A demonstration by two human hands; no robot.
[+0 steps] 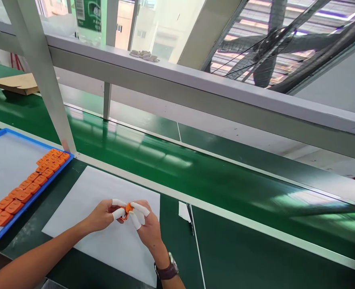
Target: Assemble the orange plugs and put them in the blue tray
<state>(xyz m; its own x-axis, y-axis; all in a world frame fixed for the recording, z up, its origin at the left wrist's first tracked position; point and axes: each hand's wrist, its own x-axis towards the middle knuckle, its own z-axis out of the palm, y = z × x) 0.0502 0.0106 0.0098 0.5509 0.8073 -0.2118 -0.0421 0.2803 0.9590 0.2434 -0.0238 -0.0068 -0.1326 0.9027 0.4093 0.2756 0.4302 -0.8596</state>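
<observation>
Between my two hands, above a white sheet (105, 249), is a small orange plastic part (128, 208). My left hand (107, 214) pinches its left side, where a thin orange edge shows at the fingertips. My right hand (147, 224) grips the right side between thumb and fingers. White finger covers sit on several fingertips of both hands. The fingers hide much of the part, so I cannot tell whether it is one piece or two. Similar orange pieces (23, 195) lie in rows at the left, in a blue-rimmed tray (39, 199).
Beyond the sheet runs a green conveyor belt (153, 148) behind a pale metal rail (225, 214). A grey post (45, 80) rises near the tray. To the right of the sheet lie a white scrap (184, 211) and a dark thin tool (190, 218). A cardboard piece (17, 82) rests far left.
</observation>
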